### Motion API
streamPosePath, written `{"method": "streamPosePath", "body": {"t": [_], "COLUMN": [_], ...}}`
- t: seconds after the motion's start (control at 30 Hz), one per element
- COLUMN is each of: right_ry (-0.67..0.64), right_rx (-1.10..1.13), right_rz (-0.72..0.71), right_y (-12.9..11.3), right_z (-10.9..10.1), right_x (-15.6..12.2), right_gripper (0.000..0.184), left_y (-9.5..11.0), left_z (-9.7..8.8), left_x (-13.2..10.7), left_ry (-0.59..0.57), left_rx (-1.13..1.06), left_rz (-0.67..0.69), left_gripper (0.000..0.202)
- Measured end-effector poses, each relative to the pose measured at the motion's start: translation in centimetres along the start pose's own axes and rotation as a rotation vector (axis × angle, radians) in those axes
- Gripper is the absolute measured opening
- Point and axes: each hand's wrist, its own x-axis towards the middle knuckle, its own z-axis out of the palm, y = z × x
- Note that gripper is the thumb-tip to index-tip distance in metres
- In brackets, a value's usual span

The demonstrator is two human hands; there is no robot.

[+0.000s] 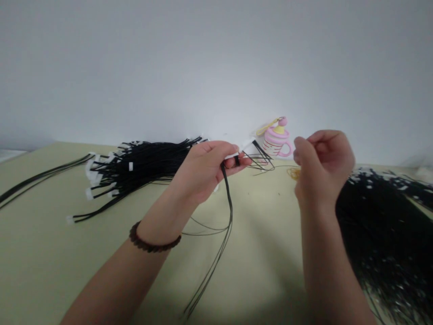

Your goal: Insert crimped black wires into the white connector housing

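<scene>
My left hand (208, 169) is closed near the middle, thumb against the fingers, holding a white plastic connector (248, 146) with black wires (230, 207). Part of the connector is hidden by the thumb and fingers. From the hand the wires hang toward the front of the table, and thin strands loop out to its right. My right hand (323, 164) is raised to the right, apart from the left, with thumb and index finger drawn together. Anything between those fingertips is too small or blurred to name.
A bundle of black wires (152, 158) with white connectors lies at back left. A big heap of black wires (382, 225) covers the right side. A pink and white cup-shaped trinket (275, 141) stands by the wall, near yellow bands (293, 173) on the table (50, 253).
</scene>
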Motion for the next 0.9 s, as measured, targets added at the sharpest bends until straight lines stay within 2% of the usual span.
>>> {"method": "streamPosePath", "body": {"t": [0.03,0.13,0.2,0.4,0.53,0.67,0.9], "right_ry": [-0.095,-0.569,-0.728,-0.759,-0.835,-0.856,-0.874], "right_rx": [-0.036,-0.110,-0.127,-0.130,-0.130,-0.157,-0.238], "right_rz": [-0.014,0.100,0.127,0.124,0.184,0.208,0.097], "right_y": [-1.3,-4.1,-4.5,-3.0,-3.4,-3.9,-3.8], "right_z": [0.3,1.5,2.4,3.4,3.3,3.3,3.0], "right_x": [-0.7,-3.2,-4.5,-5.2,-4.8,-4.7,-4.3], "right_gripper": [0.012,0.012,0.009,0.009,0.014,0.021,0.017], "left_y": [-0.1,-0.2,-0.2,-0.2,-0.2,-0.2,-0.5], "left_z": [0.0,0.0,0.0,0.0,0.0,-0.1,-0.3], "left_x": [0.0,0.1,0.2,0.3,0.4,0.3,0.4], "left_ry": [0.014,0.042,0.045,0.075,0.085,0.117,0.050], "left_rx": [0.008,0.022,0.015,0.006,0.018,0.065,0.082], "left_rz": [0.007,0.001,-0.014,0.024,0.004,0.021,0.095], "left_gripper": [0.025,0.026,0.026,0.026,0.025,0.026,0.028]}}
